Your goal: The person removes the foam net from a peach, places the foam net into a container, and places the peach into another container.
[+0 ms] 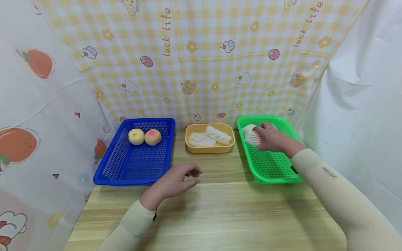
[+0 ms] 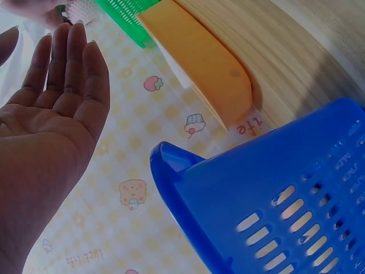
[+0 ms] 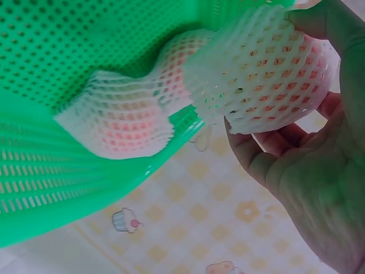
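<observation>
My right hand (image 1: 270, 137) is over the green basket (image 1: 273, 180) and grips a peach in a white foam net (image 3: 268, 74), thumb on one side and fingers on the other. Two more netted peaches, one a foam-netted peach (image 3: 122, 123) nearer the camera, lie in that basket in the right wrist view. My left hand (image 1: 177, 178) hovers above the table beside the blue basket (image 1: 135, 182), its fingers loosely bent and holding nothing. In the left wrist view its palm shows bare. Two unwrapped peaches, a pale yellow peach (image 1: 136, 136) and a pink-topped peach (image 1: 153, 137), sit in the blue basket.
Between the baskets stands a yellow tray (image 1: 209, 150) with white foam nets (image 1: 218, 135) lying in it. Behind everything hangs a checked cloth (image 1: 204, 69). The wooden table (image 1: 226, 216) extends toward me.
</observation>
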Demonstrator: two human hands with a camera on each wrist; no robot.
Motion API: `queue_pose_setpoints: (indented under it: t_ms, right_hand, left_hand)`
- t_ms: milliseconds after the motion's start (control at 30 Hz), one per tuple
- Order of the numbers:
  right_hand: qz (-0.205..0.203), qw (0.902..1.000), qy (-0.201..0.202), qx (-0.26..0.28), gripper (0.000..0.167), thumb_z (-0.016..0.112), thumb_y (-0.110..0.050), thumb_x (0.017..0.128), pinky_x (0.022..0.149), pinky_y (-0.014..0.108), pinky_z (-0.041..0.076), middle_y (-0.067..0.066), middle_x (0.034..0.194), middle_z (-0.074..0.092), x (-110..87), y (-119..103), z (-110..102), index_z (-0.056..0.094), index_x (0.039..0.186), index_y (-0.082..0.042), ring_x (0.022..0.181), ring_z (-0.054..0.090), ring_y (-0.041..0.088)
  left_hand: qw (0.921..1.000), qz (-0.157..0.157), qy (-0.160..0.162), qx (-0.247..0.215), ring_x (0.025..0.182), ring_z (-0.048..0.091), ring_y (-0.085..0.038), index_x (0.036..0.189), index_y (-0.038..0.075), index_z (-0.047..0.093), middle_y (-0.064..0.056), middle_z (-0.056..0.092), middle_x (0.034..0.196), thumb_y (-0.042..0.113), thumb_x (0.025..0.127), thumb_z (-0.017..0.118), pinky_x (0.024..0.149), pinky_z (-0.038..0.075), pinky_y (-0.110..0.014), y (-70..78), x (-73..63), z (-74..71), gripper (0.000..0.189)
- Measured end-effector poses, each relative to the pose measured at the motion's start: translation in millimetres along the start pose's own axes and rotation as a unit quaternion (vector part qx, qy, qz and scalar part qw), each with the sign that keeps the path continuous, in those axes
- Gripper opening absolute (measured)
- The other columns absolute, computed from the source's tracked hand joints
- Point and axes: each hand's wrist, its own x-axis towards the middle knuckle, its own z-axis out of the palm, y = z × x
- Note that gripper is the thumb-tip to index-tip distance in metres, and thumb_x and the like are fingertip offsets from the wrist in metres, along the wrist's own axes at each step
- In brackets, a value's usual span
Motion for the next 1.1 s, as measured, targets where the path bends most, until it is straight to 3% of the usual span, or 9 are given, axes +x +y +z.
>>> queue_pose_setpoints:
  t_ms: [233,467,700,867,1100]
  right_hand:
    - [-0.035,0.9991,0.022,0.005,0.073,0.086,-0.013,0.083,0.085,0.048,0.050,0.018,0.125,0.051,-2.4,-27.1,-6.4,0.060,0.150,-0.012,0.109,0.051,0.034]
    - [-0.067,0.9976,0.006,0.019,0.071,0.087,-0.013,0.084,0.094,0.049,0.052,0.015,0.129,0.052,-2.2,-63.2,-7.0,0.061,0.151,-0.014,0.115,0.052,0.031]
    - [-0.100,0.9947,-0.007,0.024,0.075,0.087,-0.014,0.082,0.090,0.043,0.054,0.014,0.131,0.051,-4.0,-100.6,-4.2,0.059,0.152,-0.013,0.112,0.053,0.027]
    - [-0.128,0.9917,-0.006,0.011,0.075,0.090,-0.018,0.081,0.089,0.041,0.054,0.011,0.128,0.052,-4.0,-123.2,1.1,0.061,0.149,-0.014,0.111,0.052,0.025]
    - [-0.142,0.9897,-0.014,-0.009,0.075,0.093,-0.025,0.083,0.090,0.035,0.053,0.008,0.128,0.049,-0.2,-148.5,16.2,0.060,0.150,-0.019,0.111,0.050,0.021]
  left_hand:
    - [1.0000,0.002,0.000,0.001,0.109,0.072,-0.017,0.124,0.016,0.074,-0.001,0.076,0.118,0.023,0.109,0.074,0.100,0.060,-0.048,-0.3,-0.8,-0.7,0.017]
    - [1.0000,0.005,0.003,0.003,0.109,0.071,-0.014,0.124,0.016,0.074,0.006,0.075,0.115,0.024,0.109,0.074,0.099,0.060,-0.046,1.5,-1.1,-1.8,0.017]
    - [1.0000,0.007,0.003,-0.005,0.109,0.071,-0.016,0.124,0.015,0.074,-0.001,0.076,0.118,0.022,0.109,0.074,0.100,0.060,-0.051,2.0,-0.9,-2.3,0.017]
    - [0.9999,0.007,0.003,-0.010,0.110,0.071,-0.016,0.125,0.016,0.074,-0.002,0.076,0.118,0.023,0.110,0.073,0.101,0.059,-0.054,2.3,-1.3,-3.1,0.017]
    - [0.9998,0.001,0.018,-0.006,0.109,0.071,-0.014,0.126,0.018,0.074,0.003,0.077,0.118,0.024,0.109,0.073,0.100,0.060,-0.048,1.8,-3.4,-8.6,0.017]
